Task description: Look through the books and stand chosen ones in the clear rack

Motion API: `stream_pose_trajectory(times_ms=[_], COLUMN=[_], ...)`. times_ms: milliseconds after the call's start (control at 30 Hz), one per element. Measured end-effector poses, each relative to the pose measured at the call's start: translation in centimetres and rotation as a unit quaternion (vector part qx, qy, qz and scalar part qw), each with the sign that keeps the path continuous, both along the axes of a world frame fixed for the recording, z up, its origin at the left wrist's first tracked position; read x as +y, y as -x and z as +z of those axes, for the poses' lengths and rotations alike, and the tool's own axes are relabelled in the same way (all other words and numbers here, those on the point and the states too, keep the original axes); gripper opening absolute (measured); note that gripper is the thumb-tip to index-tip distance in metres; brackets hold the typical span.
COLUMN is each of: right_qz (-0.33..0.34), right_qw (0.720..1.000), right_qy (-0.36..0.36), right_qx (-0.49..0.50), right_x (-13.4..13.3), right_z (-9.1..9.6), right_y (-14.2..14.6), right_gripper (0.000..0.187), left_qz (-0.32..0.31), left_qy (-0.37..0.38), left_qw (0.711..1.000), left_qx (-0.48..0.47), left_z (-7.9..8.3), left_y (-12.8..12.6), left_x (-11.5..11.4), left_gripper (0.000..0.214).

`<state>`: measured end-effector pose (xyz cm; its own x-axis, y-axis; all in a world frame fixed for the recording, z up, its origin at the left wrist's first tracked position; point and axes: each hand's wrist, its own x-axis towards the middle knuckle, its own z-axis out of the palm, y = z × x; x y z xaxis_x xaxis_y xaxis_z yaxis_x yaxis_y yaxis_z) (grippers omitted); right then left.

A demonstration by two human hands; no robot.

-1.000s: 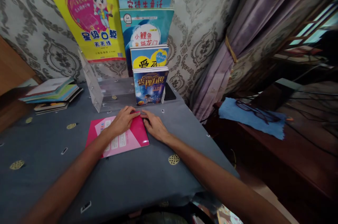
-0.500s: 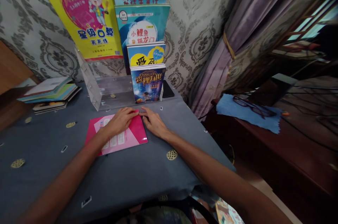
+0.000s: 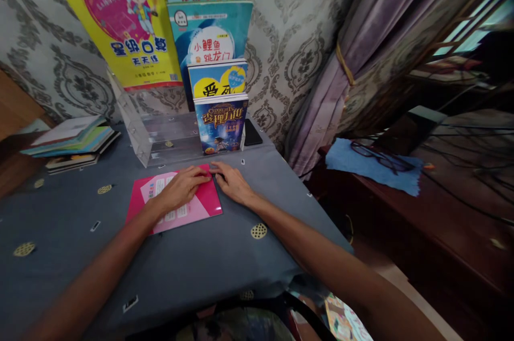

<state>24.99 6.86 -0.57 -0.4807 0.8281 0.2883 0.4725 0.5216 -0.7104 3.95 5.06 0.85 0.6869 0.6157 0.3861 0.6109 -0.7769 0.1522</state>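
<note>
A pink book or booklet [image 3: 204, 204] lies shut and flat on the cloth, turned a little askew. My left hand [image 3: 183, 187] rests across its cover, fingers stretched toward the top right corner, hiding part of the printed text. At that same corner, my right hand [image 3: 233, 183] lies on the cloth just beyond the right edge. Its fingers reach left and almost meet the left fingertips; the thumb is apart from the index finger. Neither hand lifts the book. Just beyond, an upright dark blue book [image 3: 220, 127] stands at the front of a clear acrylic stand [image 3: 138, 140].
More books stand behind, among them a large yellow workbook [image 3: 120, 20] and a teal book [image 3: 211, 25]. A stack of books [image 3: 72, 137] lies at left, a black phone [image 3: 252, 132] beside the stand. Glasses [image 3: 381, 158] rest on a blue cloth [image 3: 345, 161] to the right.
The view has shifted slightly, so everything sits a little further left and up. My hands stay at the pink book's top right corner, with the fingertips barely moved.
</note>
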Motion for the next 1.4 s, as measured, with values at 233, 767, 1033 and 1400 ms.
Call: stream_pose_trajectory(times_ms=[233, 767, 1033, 1400], right_qz=[0.014, 0.009, 0.015, 0.042], right_qw=[1.000, 1.000, 0.999, 0.981], right_qy=[-0.006, -0.008, -0.025, -0.135], right_qx=[-0.008, -0.019, -0.029, -0.136], right_x=[0.0, -0.6, -0.6, -3.1], right_z=[0.1, 0.7, 0.7, 0.3], right_y=[-0.1, -0.1, 0.0, -0.1], right_gripper=[0.044, 0.041, 0.038, 0.032], left_qz=[-0.016, -0.045, -0.053, -0.052], left_qy=[0.029, 0.076, 0.096, 0.084], left_qw=[0.999, 0.996, 0.993, 0.995], left_qx=[0.018, 0.020, 0.030, 0.002], left_z=[1.1, 1.8, 2.2, 1.4], left_y=[-0.3, -1.2, -1.6, -1.6], left_x=[-2.2, -6.0, -7.2, -7.2], left_gripper=[0.038, 0.040, 0.044, 0.044])
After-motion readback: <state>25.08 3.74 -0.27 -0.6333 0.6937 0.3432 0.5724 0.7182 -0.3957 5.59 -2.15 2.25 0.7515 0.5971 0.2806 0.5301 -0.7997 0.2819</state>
